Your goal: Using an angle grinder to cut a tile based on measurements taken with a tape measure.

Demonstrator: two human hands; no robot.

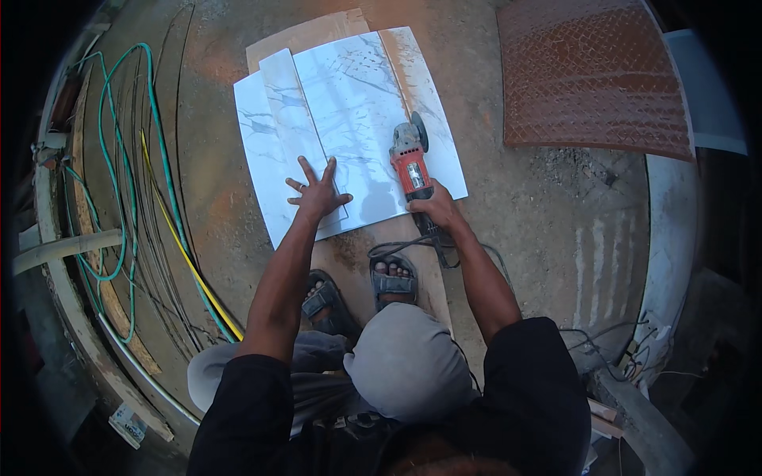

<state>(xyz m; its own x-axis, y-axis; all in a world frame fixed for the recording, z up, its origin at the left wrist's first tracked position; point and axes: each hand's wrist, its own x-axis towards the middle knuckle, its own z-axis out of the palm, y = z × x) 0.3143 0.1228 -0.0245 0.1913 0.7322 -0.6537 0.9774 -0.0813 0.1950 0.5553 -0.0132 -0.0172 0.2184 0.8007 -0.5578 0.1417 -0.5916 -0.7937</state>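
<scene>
My right hand [438, 205] is wrapped round the rear handle of a red and black angle grinder [412, 165]. Its dark disc points away from me, over the right part of a white marble-patterned tile [355, 119]; whether the disc touches the tile I cannot tell. Fingers spread, my left hand [319, 191] presses on the near end of a narrow strip of the same tile [285, 91], which lies on top of the large one. Brown dust [398, 59] covers a band along the tile's far right, beside a straight line.
Beneath the tile lies a brown board [317, 30]. Green hoses [127, 159] and a yellow strip [171, 218] run along the left. A brown textured metal sheet [591, 79] is at the far right. The grinder's black cable [452, 258] loops near my sandalled feet [394, 278].
</scene>
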